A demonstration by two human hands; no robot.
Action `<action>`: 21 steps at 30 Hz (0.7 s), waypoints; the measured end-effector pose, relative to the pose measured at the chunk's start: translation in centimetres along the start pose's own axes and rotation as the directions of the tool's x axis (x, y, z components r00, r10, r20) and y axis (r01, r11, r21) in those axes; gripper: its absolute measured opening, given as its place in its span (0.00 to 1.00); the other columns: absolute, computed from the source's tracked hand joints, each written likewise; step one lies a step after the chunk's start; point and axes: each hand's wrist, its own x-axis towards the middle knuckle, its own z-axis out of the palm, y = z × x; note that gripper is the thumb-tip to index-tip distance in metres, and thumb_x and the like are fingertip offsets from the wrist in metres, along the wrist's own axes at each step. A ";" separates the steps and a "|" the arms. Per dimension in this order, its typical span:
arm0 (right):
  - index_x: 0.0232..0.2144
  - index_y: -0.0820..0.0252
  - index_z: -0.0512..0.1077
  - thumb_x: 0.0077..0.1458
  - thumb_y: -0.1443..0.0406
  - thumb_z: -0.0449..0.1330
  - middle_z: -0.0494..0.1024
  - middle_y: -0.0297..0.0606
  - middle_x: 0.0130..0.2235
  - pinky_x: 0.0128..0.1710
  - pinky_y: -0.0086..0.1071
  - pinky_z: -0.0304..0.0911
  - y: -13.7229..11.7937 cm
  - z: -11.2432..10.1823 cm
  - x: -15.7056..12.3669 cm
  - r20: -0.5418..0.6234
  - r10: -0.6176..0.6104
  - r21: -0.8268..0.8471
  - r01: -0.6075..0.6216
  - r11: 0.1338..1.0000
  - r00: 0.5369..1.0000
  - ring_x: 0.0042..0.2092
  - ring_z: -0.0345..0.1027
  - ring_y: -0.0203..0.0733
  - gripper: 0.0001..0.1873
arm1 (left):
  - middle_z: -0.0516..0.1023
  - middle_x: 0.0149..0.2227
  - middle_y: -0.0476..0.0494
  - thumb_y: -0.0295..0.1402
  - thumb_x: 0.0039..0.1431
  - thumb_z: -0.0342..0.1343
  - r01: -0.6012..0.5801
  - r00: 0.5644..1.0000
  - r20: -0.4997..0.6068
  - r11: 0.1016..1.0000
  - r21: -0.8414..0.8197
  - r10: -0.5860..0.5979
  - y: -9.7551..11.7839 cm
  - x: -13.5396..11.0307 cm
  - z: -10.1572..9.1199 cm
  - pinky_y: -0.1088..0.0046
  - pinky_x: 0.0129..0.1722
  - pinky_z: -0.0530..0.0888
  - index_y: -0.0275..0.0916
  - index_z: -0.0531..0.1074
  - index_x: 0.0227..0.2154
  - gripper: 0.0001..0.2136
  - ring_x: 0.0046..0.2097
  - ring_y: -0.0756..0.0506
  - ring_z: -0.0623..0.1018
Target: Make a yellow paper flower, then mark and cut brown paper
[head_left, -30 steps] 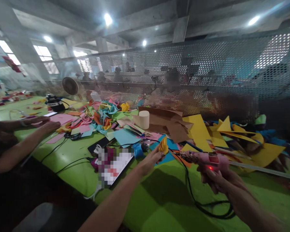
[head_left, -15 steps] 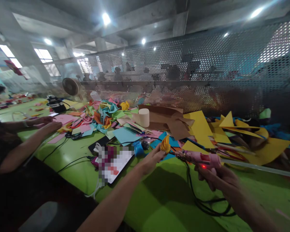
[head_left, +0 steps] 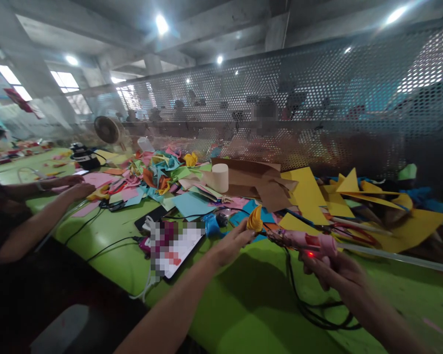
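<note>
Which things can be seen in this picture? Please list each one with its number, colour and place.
pink hot glue gun: one, pink with a red light on, held right of centre
folded yellow-orange paper piece: one, yellow-orange, held near the gun's tip
black cable: one, black, on the table below the gun
flat green table: one, green, under everything
cream cylindrical roll: one, cream, upright, mid-table
brown paper sheets: several, brown, right of the roll
yellow paper sheets: many, yellow, right side
mixed coloured paper scraps: a heap, many colours, left of the roll
small round fan: one, pale, far left
perforated metal screen: one, grey, behind the table
co-worker's forearms: two, left edge
left hand: one, centre, fingers pinching the paper piece
right hand: one, lower right, gripping the glue gun
</note>
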 end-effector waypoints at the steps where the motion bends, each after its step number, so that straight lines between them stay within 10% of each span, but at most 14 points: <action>1: 0.28 0.60 0.74 0.50 0.45 0.63 0.69 0.33 0.23 0.19 0.28 0.52 -0.1 0.0 0.0 -0.001 -0.008 0.002 0.008 1.000 1.000 0.23 0.55 0.34 0.23 | 0.61 0.29 0.51 0.45 0.63 0.50 0.007 1.000 -0.006 1.000 0.006 -0.007 -0.1 0.0 0.0 0.70 0.34 0.59 0.42 0.69 0.43 0.14 0.31 0.48 0.59; 21: 0.21 0.58 0.72 0.51 0.47 0.61 0.63 0.31 0.18 0.19 0.29 0.50 -2.7 0.1 -0.3 0.009 -0.085 -0.124 0.086 0.989 0.996 0.21 0.54 0.36 0.22 | 0.60 0.30 0.51 0.46 0.63 0.48 0.074 0.997 -0.020 0.994 0.082 -0.072 0.7 -0.1 0.3 0.70 0.33 0.58 0.41 0.66 0.42 0.14 0.31 0.48 0.59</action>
